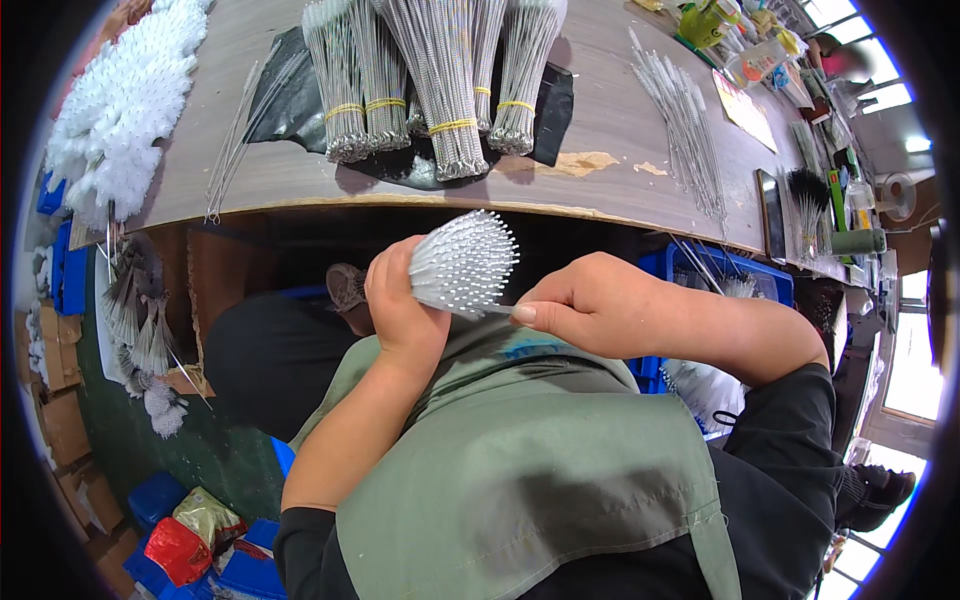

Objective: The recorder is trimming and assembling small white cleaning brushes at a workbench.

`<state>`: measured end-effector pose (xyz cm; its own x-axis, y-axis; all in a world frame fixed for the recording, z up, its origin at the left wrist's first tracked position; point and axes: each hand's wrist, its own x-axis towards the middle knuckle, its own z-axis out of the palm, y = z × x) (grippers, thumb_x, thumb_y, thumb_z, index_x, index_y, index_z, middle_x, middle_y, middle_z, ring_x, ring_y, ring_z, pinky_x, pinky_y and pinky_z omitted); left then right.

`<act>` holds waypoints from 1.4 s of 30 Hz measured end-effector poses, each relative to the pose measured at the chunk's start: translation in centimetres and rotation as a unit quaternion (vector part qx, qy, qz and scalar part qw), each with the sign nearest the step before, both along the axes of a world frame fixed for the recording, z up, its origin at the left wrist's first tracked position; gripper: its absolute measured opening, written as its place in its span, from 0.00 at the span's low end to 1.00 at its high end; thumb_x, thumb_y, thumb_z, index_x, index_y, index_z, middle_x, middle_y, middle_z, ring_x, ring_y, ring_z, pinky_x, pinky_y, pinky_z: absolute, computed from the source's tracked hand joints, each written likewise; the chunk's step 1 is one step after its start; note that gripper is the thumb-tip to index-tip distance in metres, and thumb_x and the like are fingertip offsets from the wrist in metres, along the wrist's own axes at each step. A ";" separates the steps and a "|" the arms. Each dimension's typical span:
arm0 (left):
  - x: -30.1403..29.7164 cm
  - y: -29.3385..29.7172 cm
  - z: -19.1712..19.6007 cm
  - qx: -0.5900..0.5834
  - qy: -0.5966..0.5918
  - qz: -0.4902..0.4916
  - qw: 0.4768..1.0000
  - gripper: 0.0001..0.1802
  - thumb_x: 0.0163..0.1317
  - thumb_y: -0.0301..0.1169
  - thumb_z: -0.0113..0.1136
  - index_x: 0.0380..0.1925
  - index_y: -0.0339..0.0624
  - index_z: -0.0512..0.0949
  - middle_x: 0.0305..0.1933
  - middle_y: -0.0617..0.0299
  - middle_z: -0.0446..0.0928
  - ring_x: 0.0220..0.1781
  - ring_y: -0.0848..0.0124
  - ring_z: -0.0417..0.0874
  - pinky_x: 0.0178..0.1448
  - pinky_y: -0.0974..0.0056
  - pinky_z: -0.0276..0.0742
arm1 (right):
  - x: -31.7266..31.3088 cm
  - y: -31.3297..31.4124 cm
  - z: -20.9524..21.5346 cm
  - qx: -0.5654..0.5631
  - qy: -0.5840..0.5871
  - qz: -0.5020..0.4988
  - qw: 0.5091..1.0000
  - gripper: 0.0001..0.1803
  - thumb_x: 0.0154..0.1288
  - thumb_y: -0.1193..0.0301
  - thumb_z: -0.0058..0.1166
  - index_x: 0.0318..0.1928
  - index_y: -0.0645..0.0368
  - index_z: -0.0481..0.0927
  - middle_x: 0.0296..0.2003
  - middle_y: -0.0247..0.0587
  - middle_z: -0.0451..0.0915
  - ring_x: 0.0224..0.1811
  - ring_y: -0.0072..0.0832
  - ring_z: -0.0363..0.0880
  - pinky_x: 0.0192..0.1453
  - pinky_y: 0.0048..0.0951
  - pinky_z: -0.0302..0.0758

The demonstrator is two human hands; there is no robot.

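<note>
Your left hand (400,300) is wrapped around a bundle of white brush heads (465,262) held above your apron (520,460), bristled ends up, fingers clamped so none slip. Your right hand (590,305) pinches one wire stem at the bundle's edge, fingers together. Beyond, tied wire bundles (440,80) lie on the workbench (600,130), within reach.

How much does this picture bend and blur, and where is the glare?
Head view: fisheye curves the table edge and blackens the corners; windows at right blow out white; the left hand, right hand and the bundle of white bristle brushes are sharp; far clutter at upper right is small and soft.
</note>
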<state>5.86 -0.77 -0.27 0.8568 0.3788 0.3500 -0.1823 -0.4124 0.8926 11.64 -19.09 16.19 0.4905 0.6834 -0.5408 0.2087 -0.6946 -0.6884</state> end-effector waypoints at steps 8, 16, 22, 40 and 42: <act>-0.2 0.0 0.2 0.002 0.000 0.005 1.000 0.22 0.41 0.23 0.64 0.42 0.40 0.73 0.38 0.56 0.77 0.43 0.55 0.76 0.48 0.57 0.69 | -0.4 -0.3 0.3 0.043 -0.057 0.017 0.997 0.17 0.65 0.62 0.46 0.38 0.63 0.82 0.31 0.56 0.80 0.36 0.50 0.78 0.43 0.42 0.74; -0.2 0.2 0.6 0.052 -0.026 -0.026 0.998 0.23 0.42 0.24 0.65 0.43 0.40 0.73 0.39 0.56 0.77 0.42 0.55 0.77 0.50 0.57 0.69 | 0.2 -0.4 2.0 0.008 -0.063 0.061 0.996 0.19 0.65 0.61 0.45 0.33 0.66 0.81 0.28 0.57 0.79 0.34 0.52 0.77 0.42 0.44 0.73; -0.1 0.2 0.7 0.080 -0.039 -0.029 0.996 0.22 0.43 0.25 0.65 0.43 0.41 0.74 0.40 0.57 0.77 0.43 0.56 0.77 0.50 0.57 0.69 | 0.4 0.0 1.8 -0.020 -0.064 0.074 0.995 0.21 0.65 0.60 0.45 0.30 0.66 0.80 0.26 0.58 0.78 0.33 0.53 0.76 0.41 0.46 0.72; -0.3 0.0 1.1 0.121 -0.038 -0.018 0.992 0.22 0.42 0.26 0.64 0.42 0.42 0.74 0.39 0.57 0.77 0.42 0.57 0.77 0.50 0.58 0.68 | 1.2 1.0 2.3 -0.097 -0.133 0.184 0.969 0.23 0.65 0.58 0.46 0.26 0.67 0.79 0.23 0.59 0.77 0.30 0.54 0.77 0.40 0.47 0.73; -0.2 0.0 0.8 0.110 -0.037 -0.016 0.993 0.22 0.42 0.26 0.64 0.42 0.42 0.74 0.39 0.57 0.77 0.42 0.57 0.77 0.50 0.58 0.68 | 1.3 0.8 2.4 -0.100 -0.136 0.187 0.968 0.23 0.65 0.58 0.46 0.26 0.67 0.79 0.23 0.58 0.77 0.30 0.54 0.77 0.40 0.48 0.73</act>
<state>5.68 -0.75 0.48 0.8357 0.2588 0.4843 -0.2609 -0.5890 0.7649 12.96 -18.30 18.58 0.3724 0.7348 -0.5670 0.6252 -0.6501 -0.4319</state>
